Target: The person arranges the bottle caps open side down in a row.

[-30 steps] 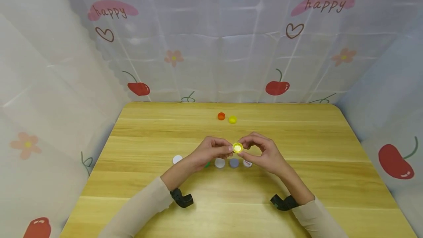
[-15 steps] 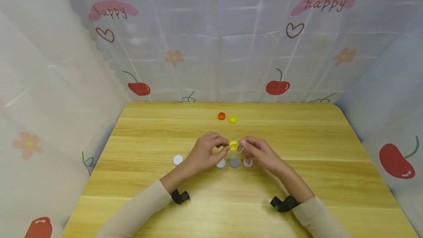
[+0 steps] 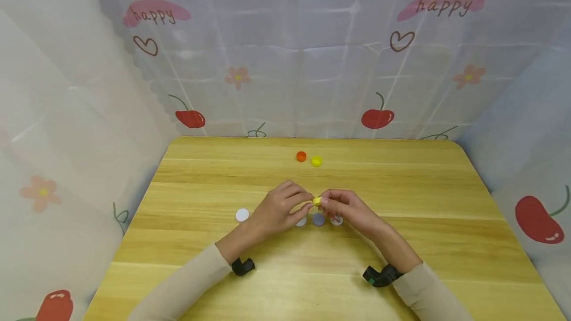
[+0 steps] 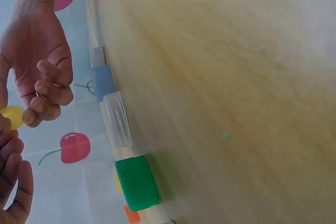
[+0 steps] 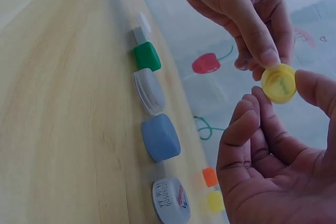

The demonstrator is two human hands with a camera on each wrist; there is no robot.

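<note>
A small yellow bottle cap (image 3: 317, 201) is held up above the table between the two hands. My left hand (image 3: 282, 209) pinches it from the left between thumb and fingers. From the right, my right hand (image 3: 353, 210) has its thumb and index finger on the rim. In the right wrist view the hollow inside of the yellow cap (image 5: 279, 83) faces the camera, with a greenish mark in it. The left wrist view catches only part of the yellow cap (image 4: 14, 117) at its edge.
A row of caps lies nearer the person: white (image 3: 242, 215), green (image 5: 147, 56), clear ridged (image 5: 149, 91), blue-grey (image 3: 318, 219) and printed white (image 3: 336, 220). Farther back on the wooden table (image 3: 401, 192) lie an orange cap (image 3: 301, 156) and another yellow cap (image 3: 316, 161).
The cap has turned from showing its open face to showing its side in the head view. The right fingers moved off it, then came back onto its rim.
</note>
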